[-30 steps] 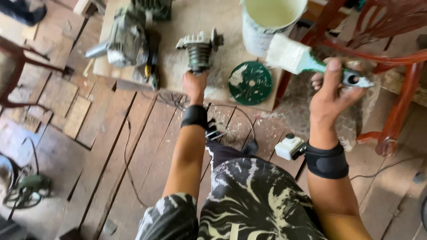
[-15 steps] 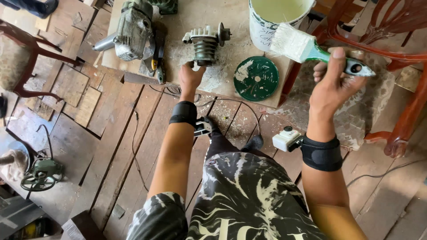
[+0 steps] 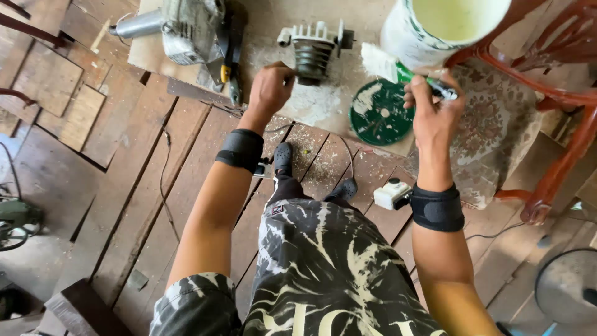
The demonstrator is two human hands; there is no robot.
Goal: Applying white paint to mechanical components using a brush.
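My right hand (image 3: pixel 433 107) grips the green handle of a paintbrush (image 3: pixel 398 70), whose white bristles point left above a round green disc (image 3: pixel 379 113). My left hand (image 3: pixel 271 86) is closed and rests on a dusty board (image 3: pixel 280 25), just left of a small grey finned motor part (image 3: pixel 313 50). Whether that hand holds anything is hidden. Both wrists wear black bands. White powder lies on the board between my hands.
A white bucket (image 3: pixel 435 28) of pale paint stands at the top right, beside a red wooden chair (image 3: pixel 559 93). A larger grey motor (image 3: pixel 186 25) lies at the top left. Cables run over the plank floor, and a small white box (image 3: pixel 392 194) sits by my right wrist.
My right hand has come down and left with the brush, towards the green disc. My left hand has shifted closer to the finned part. The view has moved nearer.
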